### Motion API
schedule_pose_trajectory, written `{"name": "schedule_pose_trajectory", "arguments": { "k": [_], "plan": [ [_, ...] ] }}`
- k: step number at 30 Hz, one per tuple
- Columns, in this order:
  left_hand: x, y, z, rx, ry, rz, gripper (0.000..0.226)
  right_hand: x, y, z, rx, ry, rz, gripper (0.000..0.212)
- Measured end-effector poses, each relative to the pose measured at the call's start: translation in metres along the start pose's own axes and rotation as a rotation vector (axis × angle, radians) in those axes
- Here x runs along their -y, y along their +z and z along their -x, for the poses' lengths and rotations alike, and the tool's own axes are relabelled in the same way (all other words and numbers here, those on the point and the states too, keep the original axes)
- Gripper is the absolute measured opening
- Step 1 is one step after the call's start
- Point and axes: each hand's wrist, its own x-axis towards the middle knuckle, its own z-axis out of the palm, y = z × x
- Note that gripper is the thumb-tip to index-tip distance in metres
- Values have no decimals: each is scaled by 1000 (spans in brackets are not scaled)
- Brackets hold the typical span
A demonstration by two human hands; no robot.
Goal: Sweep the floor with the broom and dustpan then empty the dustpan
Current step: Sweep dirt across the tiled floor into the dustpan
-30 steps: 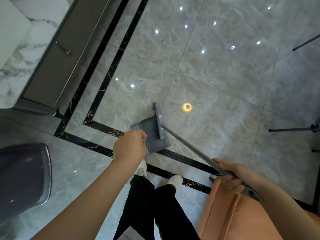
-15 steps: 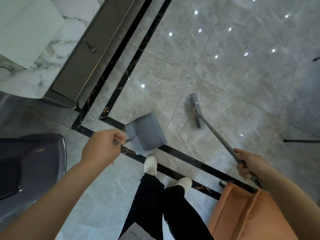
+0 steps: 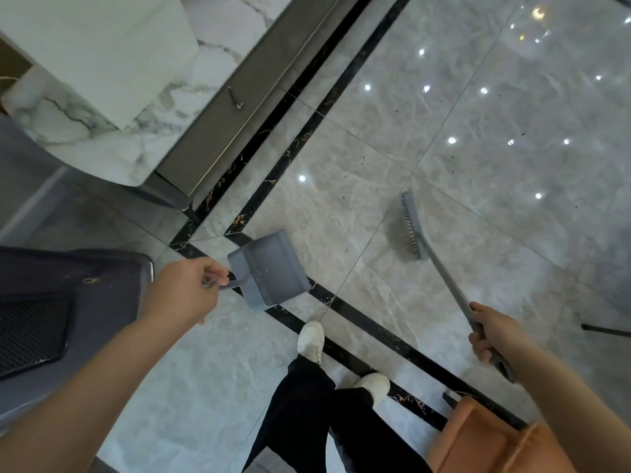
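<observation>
Left hand [image 3: 186, 290] grips the short handle of the grey dustpan [image 3: 269, 269], fingers curled round it; the pan juts out to the right of the fist, its comb-toothed back edge nearest the hand and its flat lip pointing away, over the black inlay strip [image 3: 362, 317] in the floor — whether it hangs above the tiles or touches them I cannot tell. Right hand [image 3: 495, 331] is wrapped round the lower end of the broom [image 3: 444, 278] handle, which runs up and to the left from the fist to the grey broom head [image 3: 411, 227]; the head lies well ahead of that hand, bristles turned toward the dustpan. Pan and broom head are apart, a stretch of grey marble floor [image 3: 478, 131] between them, with dark specks scattered on the tiles beyond the head. Two white shoes [image 3: 310, 339] and black trouser legs stand between the hands, the forward shoe on the black strip. Left — a dark grey chair [image 3: 51, 302], a marble-topped cabinet [image 3: 211, 124] above it. Lower right, an orange seat [image 3: 485, 438].
</observation>
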Motion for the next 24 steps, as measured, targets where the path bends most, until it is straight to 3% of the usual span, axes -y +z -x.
{"name": "schedule_pose_trajectory", "arguments": {
  "k": [5,14,24],
  "plan": [
    [4,0,-12,-15,-16,6,17,23,32,-6,41,-1,96,42],
    [-6,-4,-32,-38,-39,-38,18,34,57,30,291,99,217,39],
    [-7,6,-31,-51,-91,1,24,80,68,22,119,-63,318,40]
  ]
}}
